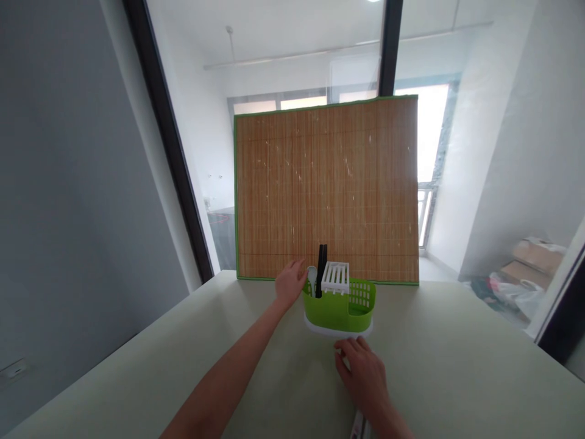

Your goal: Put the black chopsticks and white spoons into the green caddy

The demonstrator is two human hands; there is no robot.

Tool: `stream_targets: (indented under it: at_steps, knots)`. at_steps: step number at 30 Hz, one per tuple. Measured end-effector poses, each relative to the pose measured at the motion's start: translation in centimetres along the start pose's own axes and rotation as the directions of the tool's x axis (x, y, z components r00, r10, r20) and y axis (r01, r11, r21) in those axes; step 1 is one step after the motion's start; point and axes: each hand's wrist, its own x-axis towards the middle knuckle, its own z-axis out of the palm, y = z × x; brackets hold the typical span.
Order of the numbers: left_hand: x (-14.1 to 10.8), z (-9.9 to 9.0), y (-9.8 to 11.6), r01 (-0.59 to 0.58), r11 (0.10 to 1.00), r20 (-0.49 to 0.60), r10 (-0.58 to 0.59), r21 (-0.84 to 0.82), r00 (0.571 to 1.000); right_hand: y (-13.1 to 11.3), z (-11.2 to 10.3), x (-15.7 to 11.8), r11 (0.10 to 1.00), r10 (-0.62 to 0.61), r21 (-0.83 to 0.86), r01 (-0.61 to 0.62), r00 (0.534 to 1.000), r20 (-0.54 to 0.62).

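A green cutlery caddy [326, 314] with a white base stands on the table. A light-coloured spoon [312, 275] and black chopsticks [321, 268] stand upright in its left part. Across its middle sits a white slatted piece [337, 277]; the right compartment shows a lattice back wall. At the caddy's left end is my left hand [290, 283], fingers apart beside the spoon; whether they touch the spoon or the rim is unclear. My right hand [363, 369] rests low in front of the white base, fingers loosely bent, thumb apart, nothing visible between them.
Behind the caddy a bamboo mat [326, 195] with green edging stands upright against a glass pane. A narrow white object [358, 425] lies by my right forearm, partly hidden. The pale table [439, 353] extends to both sides. Beyond the glass are cardboard boxes [532, 268] and bags.
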Motion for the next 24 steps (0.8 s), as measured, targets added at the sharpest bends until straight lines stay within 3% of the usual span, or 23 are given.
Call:
stream_targets:
  at_steps: [2,4,8,11,15,24]
  knots:
    - [-2.3,-0.5,0.6,0.041,0.991,-0.101,-0.054,-0.129,0.993,1.6,-0.7,0.4,0.994,0.042,-0.096,-0.041,0.999,0.002]
    - [-5.5,-0.6,1.4,0.063,0.962,-0.132,-0.101,-0.264,0.986,3.4,-1.3,0.6,0.983,0.096,-0.162,-0.089,0.995,0.037]
    - [-12.2,0.3,3.6,0.116,0.896,-0.005,-0.130,-0.428,0.991,6.5,-2.0,0.2,0.966,0.238,-0.150,-0.212,0.953,0.187]
    - [-15.5,1.2,4.9,0.150,0.859,0.119,-0.104,-0.489,0.987,7.5,-2.2,0.0,0.949,0.315,-0.093,-0.301,0.903,0.292]
    - [-16.9,1.9,5.6,0.170,0.833,0.226,-0.056,-0.526,0.973,7.7,-2.1,0.2,0.950,0.309,-0.061,-0.307,0.887,0.342]
    - [-17.9,2.9,5.4,0.226,0.820,0.356,-0.029,-0.526,0.934,6.6,-1.8,0.1,0.933,0.361,-0.115,-0.342,0.889,0.281]
